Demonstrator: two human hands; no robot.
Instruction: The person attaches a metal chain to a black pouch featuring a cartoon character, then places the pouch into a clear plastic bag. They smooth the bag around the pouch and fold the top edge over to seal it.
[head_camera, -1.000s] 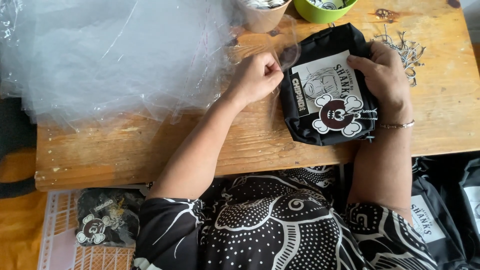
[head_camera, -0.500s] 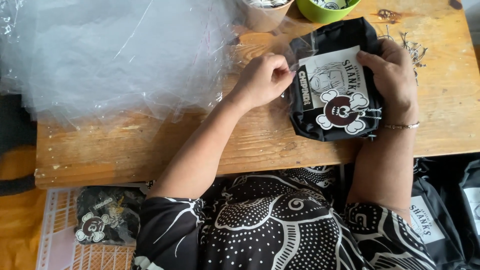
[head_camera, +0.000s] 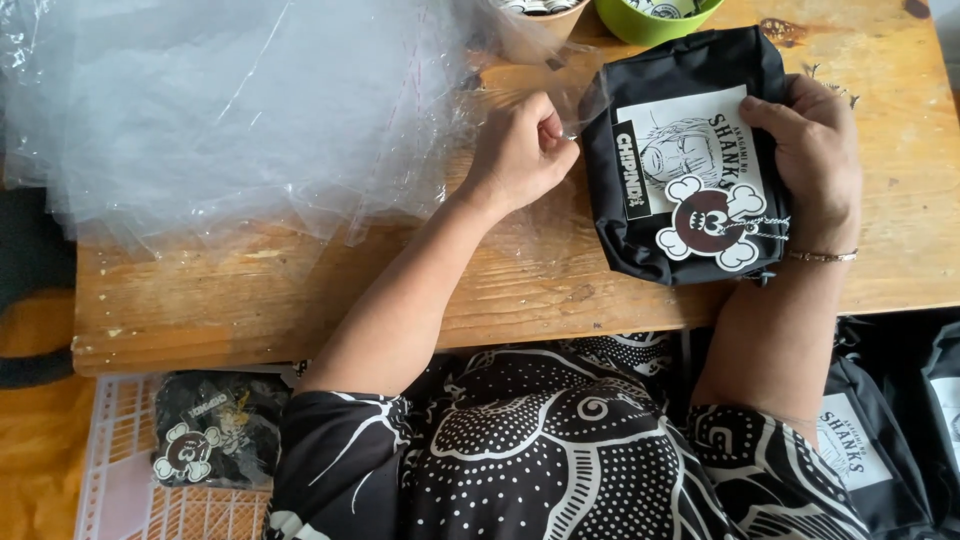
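Two hands work one black pouch (head_camera: 690, 160) at the table's (head_camera: 300, 300) 2 o'clock. Your right hand (head_camera: 815, 165) grips its right edge, steadying it. Your left hand (head_camera: 520, 150), at its 9 o'clock, pinches a clear bag's (head_camera: 575, 120) edge, apparently holding it open. Spare bags (head_camera: 230, 110) lie at 10 o'clock, within reach.

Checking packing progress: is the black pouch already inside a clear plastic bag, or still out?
Partly in, it seems: clear film covers the black pouch's left end, pinched by the left hand; how far cannot be told.
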